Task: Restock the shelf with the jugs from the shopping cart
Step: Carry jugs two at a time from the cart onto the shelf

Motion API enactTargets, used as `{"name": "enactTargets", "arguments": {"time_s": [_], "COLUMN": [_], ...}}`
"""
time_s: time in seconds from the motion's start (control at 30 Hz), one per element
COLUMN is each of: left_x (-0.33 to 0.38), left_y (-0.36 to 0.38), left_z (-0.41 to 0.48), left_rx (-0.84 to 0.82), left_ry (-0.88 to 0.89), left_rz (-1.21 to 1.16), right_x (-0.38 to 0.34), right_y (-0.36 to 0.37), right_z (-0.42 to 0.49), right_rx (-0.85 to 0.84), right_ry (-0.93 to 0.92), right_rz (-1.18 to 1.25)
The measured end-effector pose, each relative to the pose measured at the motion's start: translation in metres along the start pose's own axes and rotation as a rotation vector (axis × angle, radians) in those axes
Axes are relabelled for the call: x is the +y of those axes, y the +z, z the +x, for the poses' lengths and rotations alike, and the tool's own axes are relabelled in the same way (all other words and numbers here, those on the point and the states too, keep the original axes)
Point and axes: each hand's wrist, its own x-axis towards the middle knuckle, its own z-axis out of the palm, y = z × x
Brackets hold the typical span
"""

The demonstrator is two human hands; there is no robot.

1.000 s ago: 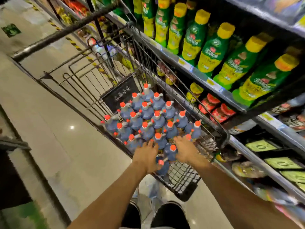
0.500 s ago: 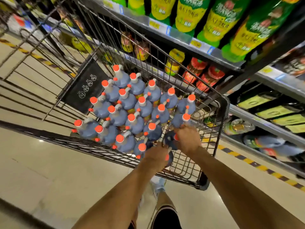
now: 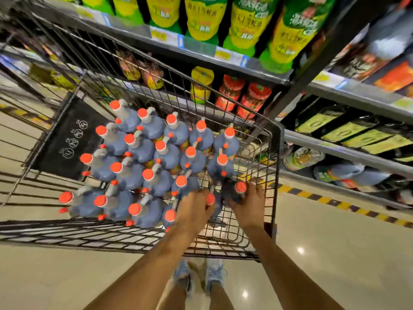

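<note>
The wire shopping cart (image 3: 273, 180) holds several dark jugs with orange caps (image 3: 143, 153), packed upright. My left hand (image 3: 194, 209) is closed around the neck of a jug (image 3: 210, 199) at the cart's near right corner. Beside it, my right hand (image 3: 248, 204) grips another jug (image 3: 234, 189) by its top, tilted toward the shelf. More of the same jugs (image 3: 357, 175) lie on the lowest shelf at the right.
Store shelves (image 3: 201, 50) run along the cart's far and right side, with green and yellow bottles on top and red-lidded jars (image 3: 245, 97) below. A black and yellow floor stripe (image 3: 335, 202) marks the shelf base. Tiled floor lies around my feet.
The view has swung closer over the cart. Both hands have closed on jugs at the near right corner, and the right-hand jug has tilted and lifted slightly.
</note>
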Motion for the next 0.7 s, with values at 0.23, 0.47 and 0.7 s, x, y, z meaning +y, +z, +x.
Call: {"name": "enactTargets", "arguments": {"time_s": [0.23,0.47,0.7], "left_x": [-0.022,-0.03,-0.037], "left_y": [0.009,0.025,0.046], "left_z": [0.005,0.007,0.022], "left_rx": [-0.288,-0.228,-0.358], "left_ry": [0.066,0.088,0.167], "left_rz": [-0.23,-0.006,0.12], "right_x": [0.016,0.026,0.028], "right_y": [0.017,0.027,0.026], "right_z": [0.001,0.009,0.013], "right_rx": [0.015,0.036,0.044], "right_ry": [0.018,0.054,0.026], "right_rz": [0.31,0.356,0.38]}}
